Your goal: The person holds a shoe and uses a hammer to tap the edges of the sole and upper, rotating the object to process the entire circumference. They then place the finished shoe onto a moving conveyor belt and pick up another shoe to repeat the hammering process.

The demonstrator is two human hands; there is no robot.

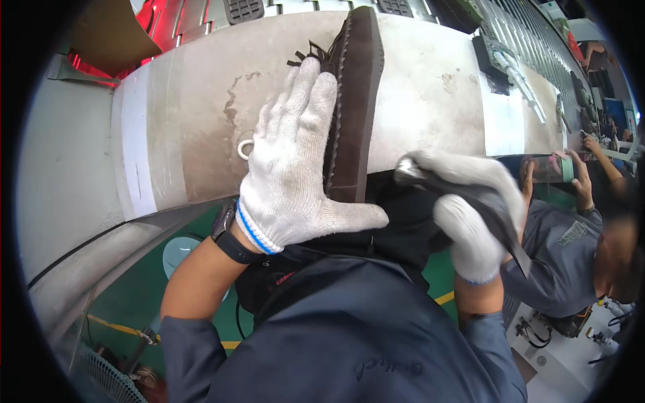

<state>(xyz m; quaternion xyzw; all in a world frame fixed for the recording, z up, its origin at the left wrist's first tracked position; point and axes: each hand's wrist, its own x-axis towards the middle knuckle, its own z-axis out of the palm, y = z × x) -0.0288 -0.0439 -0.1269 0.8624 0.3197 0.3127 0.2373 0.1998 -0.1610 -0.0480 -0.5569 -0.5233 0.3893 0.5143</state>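
Note:
A dark brown shoe [356, 107] lies on its side on the pale work surface, its sole facing right and pale stitching running along its edge. Black laces [312, 54] stick out beside its far end. My left hand [289, 148], in a white knitted glove, rests flat against the shoe's left side with fingers stretched and thumb spread out past its near end. My right hand [474, 208], gloved too, is closed around a dark metal hand tool [484, 198] with a shiny rounded end. That tool is held right of the shoe, near the surface's front edge; motion blurs it.
The padded work surface [430, 80] carries white strips. A dark block with pale rods [510, 74] stands at its right. Metal rollers [517, 33] run behind. At right, a co-worker [564, 242] holds a jar-like container [551, 169]. A fan [111, 379] stands at lower left.

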